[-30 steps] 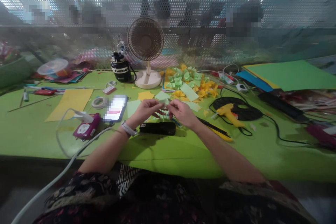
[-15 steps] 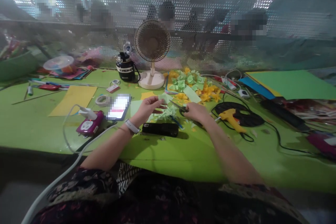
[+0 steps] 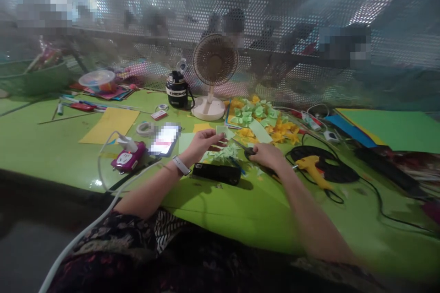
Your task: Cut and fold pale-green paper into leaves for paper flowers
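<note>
Paper slip: pale green. Scissors: black handles. Counter: lime green. Glue gun: yellow. Power socket: magenta and white. Garment: black, multicoloured floral print.

The left forearm and right forearm reach in over the near edge of the worktop — the left hand raised, its fingers pinched forward; the right hand lower, knuckles up, curled closed.

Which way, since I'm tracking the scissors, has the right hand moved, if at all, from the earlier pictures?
Yes, the right hand moved rightward: farther from the black case, closer to the yellow glue gun.
</note>
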{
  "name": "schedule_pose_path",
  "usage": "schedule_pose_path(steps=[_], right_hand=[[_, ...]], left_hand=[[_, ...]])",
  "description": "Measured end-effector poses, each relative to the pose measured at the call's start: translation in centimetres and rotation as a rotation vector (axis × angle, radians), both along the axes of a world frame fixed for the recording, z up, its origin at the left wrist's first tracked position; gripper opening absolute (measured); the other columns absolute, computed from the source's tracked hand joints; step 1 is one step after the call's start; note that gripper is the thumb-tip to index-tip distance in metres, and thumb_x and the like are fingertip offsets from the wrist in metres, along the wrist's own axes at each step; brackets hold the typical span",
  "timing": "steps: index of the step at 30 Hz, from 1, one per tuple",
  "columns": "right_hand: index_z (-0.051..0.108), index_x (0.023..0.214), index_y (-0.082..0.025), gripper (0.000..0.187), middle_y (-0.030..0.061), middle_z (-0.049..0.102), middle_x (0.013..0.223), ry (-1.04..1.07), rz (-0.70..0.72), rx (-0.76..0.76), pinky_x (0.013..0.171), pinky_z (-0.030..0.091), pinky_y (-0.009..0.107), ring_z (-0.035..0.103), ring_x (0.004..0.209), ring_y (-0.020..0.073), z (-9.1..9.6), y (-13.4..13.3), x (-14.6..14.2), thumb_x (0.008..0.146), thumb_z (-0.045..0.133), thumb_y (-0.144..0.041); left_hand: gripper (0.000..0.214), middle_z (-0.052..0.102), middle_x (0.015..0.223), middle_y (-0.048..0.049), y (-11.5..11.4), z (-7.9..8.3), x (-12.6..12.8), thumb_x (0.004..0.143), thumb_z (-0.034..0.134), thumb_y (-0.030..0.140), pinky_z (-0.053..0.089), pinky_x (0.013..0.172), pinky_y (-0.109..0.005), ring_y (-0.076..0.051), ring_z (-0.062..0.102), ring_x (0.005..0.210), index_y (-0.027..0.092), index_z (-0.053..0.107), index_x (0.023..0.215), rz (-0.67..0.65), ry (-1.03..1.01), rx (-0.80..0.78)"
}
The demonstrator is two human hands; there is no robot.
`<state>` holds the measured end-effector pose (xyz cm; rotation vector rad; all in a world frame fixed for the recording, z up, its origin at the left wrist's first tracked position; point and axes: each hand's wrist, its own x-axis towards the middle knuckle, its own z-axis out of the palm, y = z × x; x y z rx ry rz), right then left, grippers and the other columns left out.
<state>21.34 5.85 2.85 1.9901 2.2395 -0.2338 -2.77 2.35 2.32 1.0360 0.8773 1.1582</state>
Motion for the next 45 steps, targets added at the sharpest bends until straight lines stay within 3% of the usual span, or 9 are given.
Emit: schedule_pose_path(steps=[4,6,10,13,18,29,45], right_hand=[[0.067,0.074,-0.02,0.013,0.0072,0.073,0.082,0.196,-0.042,0.063,0.059,0.039,0.027,0.067,0.077,0.0224,0.4,0.3,1.2,0.069,0.065,-0.032],[0.066,0.077,-0.019,0.014,0.0056,0.073,0.083,0.484,-0.057,0.05,0.062,0.045,0.027,0.067,0.072,0.0203,0.7,0.2,1.5,0.067,0.068,-0.029],[0.063,0.077,-0.019,0.024,0.0045,0.072,0.076,1.136,-0.007,-0.165,0.066,0.054,0.033,0.069,0.07,0.0208,1.0,-0.7,0.4,0.061,0.076,-0.032],[0.062,0.077,-0.019,0.035,0.0016,0.07,0.073,1.338,0.015,-0.221,0.062,0.054,0.029,0.066,0.069,0.0175,0.8,-1.6,-1.4,0.055,0.083,-0.036],[0.058,0.074,-0.019,0.045,-0.0016,0.064,0.064,1.301,0.022,-0.235,0.051,0.047,0.024,0.054,0.054,0.0101,0.4,-3.0,-3.6,0.058,0.084,-0.052],[0.053,0.078,-0.02,0.05,-0.0033,0.057,0.067,1.231,0.078,-0.245,0.054,0.047,0.025,0.052,0.058,0.0103,-0.2,-3.6,-4.0,0.063,0.08,-0.059],[0.054,0.075,-0.019,0.053,-0.0011,0.06,0.065,1.216,0.045,-0.255,0.048,0.041,0.023,0.054,0.058,0.0121,0.2,-3.9,-4.6,0.059,0.079,-0.063]], left_hand=[[0.042,0.073,0.081,-0.0063,0.2,-0.1,0.0,0.067,0.082,0.047,0.049,0.055,-0.019,-0.011,0.069,0.065,0.013,0.06,0.078,0.043,-0.015,0.001],[0.043,0.074,0.081,-0.0063,0.2,-0.1,0.1,0.067,0.082,0.047,0.05,0.056,-0.02,-0.012,0.069,0.065,0.013,0.058,0.078,0.06,-0.039,-0.004],[0.042,0.075,0.086,-0.0082,0.0,0.2,0.2,0.069,0.081,0.047,0.052,0.06,-0.021,-0.013,0.071,0.071,0.014,0.057,0.078,0.067,-0.064,-0.015],[0.042,0.075,0.087,-0.0091,-0.2,0.5,0.3,0.07,0.08,0.048,0.053,0.061,-0.022,-0.015,0.072,0.074,0.014,0.059,0.081,0.077,-0.082,-0.005],[0.044,0.075,0.083,-0.0085,-0.3,0.5,0.5,0.067,0.081,0.049,0.055,0.069,-0.027,-0.021,0.073,0.085,0.014,0.059,0.082,0.132,-0.144,0.013],[0.041,0.074,0.085,-0.0082,-0.2,0.3,0.8,0.066,0.084,0.044,0.055,0.092,-0.042,-0.026,0.073,0.096,0.012,0.061,0.079,0.16,-0.253,0.04],[0.036,0.075,0.08,-0.01,-0.4,0.1,1.2,0.072,0.081,0.041,0.057,0.089,-0.044,-0.025,0.075,0.086,0.012,0.059,0.08,0.125,-0.304,-0.013]])
